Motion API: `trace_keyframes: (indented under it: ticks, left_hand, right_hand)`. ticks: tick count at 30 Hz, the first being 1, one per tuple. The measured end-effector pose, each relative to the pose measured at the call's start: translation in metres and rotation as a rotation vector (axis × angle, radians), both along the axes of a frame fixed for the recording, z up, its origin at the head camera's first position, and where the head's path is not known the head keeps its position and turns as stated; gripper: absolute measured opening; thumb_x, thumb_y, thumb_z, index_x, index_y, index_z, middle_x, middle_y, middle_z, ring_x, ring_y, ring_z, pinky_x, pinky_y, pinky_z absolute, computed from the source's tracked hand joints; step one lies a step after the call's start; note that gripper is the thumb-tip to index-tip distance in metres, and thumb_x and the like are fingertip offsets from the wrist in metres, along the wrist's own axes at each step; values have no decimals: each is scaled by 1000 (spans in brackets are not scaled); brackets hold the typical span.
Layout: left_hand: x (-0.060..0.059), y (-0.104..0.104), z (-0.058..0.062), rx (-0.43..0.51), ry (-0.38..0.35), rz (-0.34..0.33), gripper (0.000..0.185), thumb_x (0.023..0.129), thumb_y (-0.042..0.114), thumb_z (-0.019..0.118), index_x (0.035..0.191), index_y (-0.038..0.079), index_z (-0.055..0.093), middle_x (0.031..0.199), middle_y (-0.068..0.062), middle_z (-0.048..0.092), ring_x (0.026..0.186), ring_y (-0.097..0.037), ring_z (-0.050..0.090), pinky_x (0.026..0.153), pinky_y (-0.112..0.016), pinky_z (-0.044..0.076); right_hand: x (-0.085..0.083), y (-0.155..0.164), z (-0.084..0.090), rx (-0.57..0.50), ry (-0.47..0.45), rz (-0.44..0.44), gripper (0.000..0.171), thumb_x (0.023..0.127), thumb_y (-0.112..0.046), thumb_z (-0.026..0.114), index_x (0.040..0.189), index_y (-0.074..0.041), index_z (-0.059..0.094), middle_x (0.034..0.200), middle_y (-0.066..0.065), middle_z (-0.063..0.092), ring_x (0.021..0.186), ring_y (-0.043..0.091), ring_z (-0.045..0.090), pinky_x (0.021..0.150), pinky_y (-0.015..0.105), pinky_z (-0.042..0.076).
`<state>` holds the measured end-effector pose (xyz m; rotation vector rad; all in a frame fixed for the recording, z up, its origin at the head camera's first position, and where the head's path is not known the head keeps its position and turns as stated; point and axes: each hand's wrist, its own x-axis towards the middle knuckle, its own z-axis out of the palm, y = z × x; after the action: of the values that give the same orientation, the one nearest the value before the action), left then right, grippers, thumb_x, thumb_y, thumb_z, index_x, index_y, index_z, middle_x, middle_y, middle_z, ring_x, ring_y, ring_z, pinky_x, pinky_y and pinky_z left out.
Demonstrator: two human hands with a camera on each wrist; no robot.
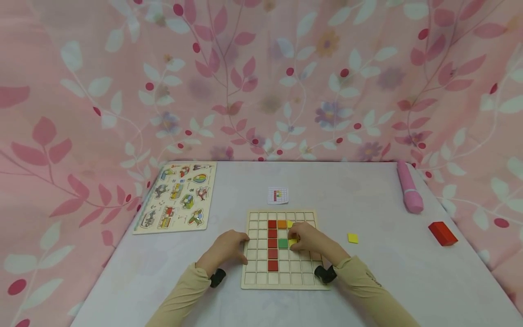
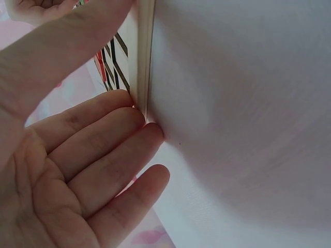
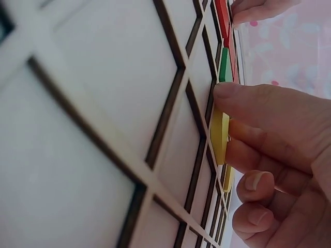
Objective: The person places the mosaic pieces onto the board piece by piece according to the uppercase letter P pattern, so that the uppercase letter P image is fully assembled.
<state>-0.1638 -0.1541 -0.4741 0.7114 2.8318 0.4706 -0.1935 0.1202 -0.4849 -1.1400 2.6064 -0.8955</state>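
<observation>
- Square wooden grid board (image 1: 282,282) on the counter (image 1: 367,281) holds five red tiles (image 1: 272,245), one orange, one green, two yellow.
- Right hand (image 1: 309,239) pinches a flat yellow square tile (image 3: 219,135) at the green tile's 3 o'clock.
- Left hand (image 1: 227,249), fingers straight, presses the board's 9 o'clock edge.
- One loose yellow tile (image 1: 353,238) lies at the board's 3 o'clock.

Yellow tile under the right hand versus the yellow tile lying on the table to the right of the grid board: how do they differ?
The yellow tile at the right hand is pinched by the fingers at a cell of the grid board, next to the green tile. The loose yellow tile lies flat on the table, off the board, untouched. Both look square, thin and the same yellow.
</observation>
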Motion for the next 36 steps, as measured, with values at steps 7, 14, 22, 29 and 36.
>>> trace_keyframes:
  ticks: [7, 14, 22, 29, 36]
  left_hand:
    - [0, -1, -2, 3, 10, 0, 57, 51, 26, 86, 100, 4, 65, 92, -5, 64, 86, -24, 56, 76, -35, 44]
    - [1, -1, -3, 14, -20, 9, 57, 51, 26, 86, 100, 4, 65, 93, -5, 63, 87, -24, 56, 77, -36, 44]
    - [2, 0, -2, 1, -27, 13, 57, 52, 26, 86, 100, 4, 65, 93, -5, 63, 87, -24, 56, 77, -36, 44]
    - [1, 1, 1, 0, -16, 6, 57, 52, 26, 86, 100, 4, 65, 93, -5, 64, 88, -25, 56, 77, -36, 44]
    - [1, 1, 0, -9, -14, 3, 57, 52, 27, 85, 101, 4, 65, 93, -5, 63, 88, -24, 56, 77, -36, 44]
  right_hand:
    - [-4, 1, -6, -22, 15, 21, 18, 74, -16, 73, 84, -4, 64, 80, 0, 56, 68, 10, 47, 60, 25, 43]
    - [1, 7, 6, 33, 43, -40, 15, 73, -7, 72, 85, -5, 64, 81, 0, 57, 69, 13, 50, 60, 27, 44]
    - [0, 39, 8, 25, -31, -176, 14, 73, -4, 70, 86, -3, 63, 82, 0, 57, 70, 16, 49, 61, 29, 44]
    - [0, 76, 19, -22, 35, -228, 16, 74, -4, 69, 88, 1, 63, 79, 0, 55, 66, 14, 46, 56, 29, 42]
    - [-1, 105, 24, 59, -12, -353, 19, 74, -4, 70, 91, 0, 63, 82, 4, 55, 68, 18, 45, 59, 33, 41]
